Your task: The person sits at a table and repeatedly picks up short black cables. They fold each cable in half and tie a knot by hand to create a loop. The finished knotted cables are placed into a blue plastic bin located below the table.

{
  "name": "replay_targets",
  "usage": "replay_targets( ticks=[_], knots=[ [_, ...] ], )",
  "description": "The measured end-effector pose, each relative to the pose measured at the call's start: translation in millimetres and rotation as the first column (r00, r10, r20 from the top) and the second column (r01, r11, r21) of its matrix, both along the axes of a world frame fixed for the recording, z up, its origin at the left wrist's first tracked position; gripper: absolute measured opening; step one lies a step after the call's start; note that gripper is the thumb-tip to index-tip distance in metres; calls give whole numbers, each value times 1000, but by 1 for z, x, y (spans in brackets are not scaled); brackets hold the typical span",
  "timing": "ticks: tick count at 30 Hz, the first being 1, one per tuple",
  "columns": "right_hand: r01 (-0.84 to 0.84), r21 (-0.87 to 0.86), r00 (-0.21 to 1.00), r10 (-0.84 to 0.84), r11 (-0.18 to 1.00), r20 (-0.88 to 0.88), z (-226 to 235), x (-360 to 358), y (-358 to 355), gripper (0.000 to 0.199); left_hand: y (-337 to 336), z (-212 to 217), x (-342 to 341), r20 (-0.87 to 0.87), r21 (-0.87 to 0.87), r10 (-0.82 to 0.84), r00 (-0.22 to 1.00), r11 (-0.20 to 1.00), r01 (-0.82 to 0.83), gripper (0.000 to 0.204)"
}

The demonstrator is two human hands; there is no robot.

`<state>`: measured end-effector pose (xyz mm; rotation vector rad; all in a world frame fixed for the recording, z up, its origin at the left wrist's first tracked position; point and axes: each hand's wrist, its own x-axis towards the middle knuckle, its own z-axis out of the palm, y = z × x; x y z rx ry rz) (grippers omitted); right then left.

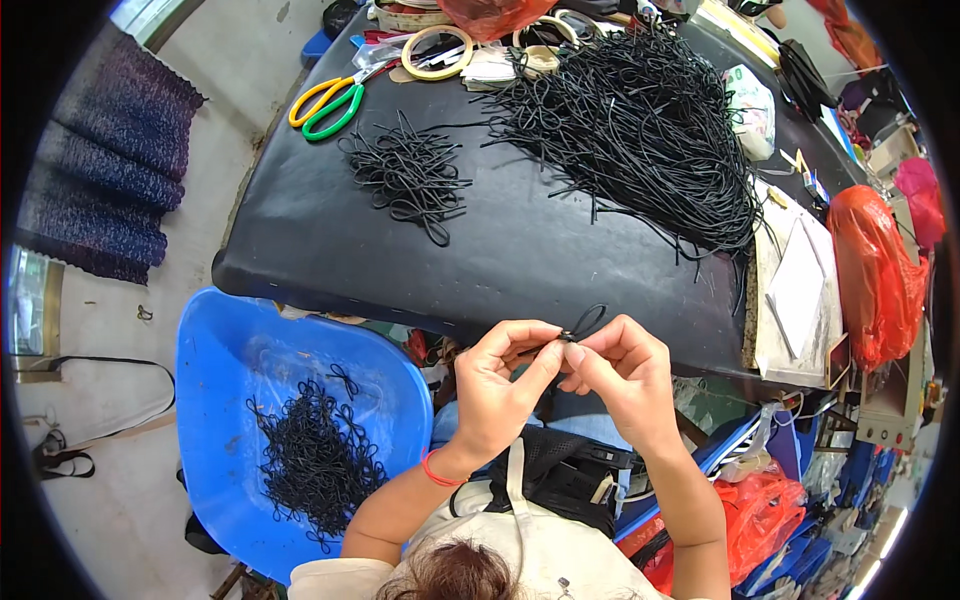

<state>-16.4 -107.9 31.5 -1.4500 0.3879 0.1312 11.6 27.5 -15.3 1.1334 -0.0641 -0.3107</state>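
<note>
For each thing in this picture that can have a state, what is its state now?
left hand: fingers pinched on the black cord.
right hand: fingers pinched on the same cord.
black cord: held above the table edge, bent into a loop.
scissors: lying on the table, blades hidden.
blue tub: open, partly filled with looped cords.
large cord pile: loose, spread on the table.
small cord pile: loose, tangled.

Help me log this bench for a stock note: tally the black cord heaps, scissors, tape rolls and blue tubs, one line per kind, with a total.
Black cord heaps: 3, big heap, small heap, heap in tub
Scissors: 1
Tape rolls: at least 2, clutter hides some
Blue tub: 1
Total: 7
</note>
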Motion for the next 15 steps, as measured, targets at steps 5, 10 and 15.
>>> replay_targets(
  ticks=[5, 10, 15],
  knots=[
    [-4, -10, 999, 5, 1000, 50, -10, 3, -5, 31, 12, 6, 10, -103, -47, -154, 983, 988, 150, 14],
    [-106, 41, 993, 104, 994, 59, -18, 2, -3, 26, 13, 6, 6, -36, 54, -212, 977, 975, 214, 14],
    [12, -51, 983, -2, 999, 185, -25, 2, -5, 14, 14, 23, 11, 153, 501, -361, 920, 831, 243, 19]
  ],
)
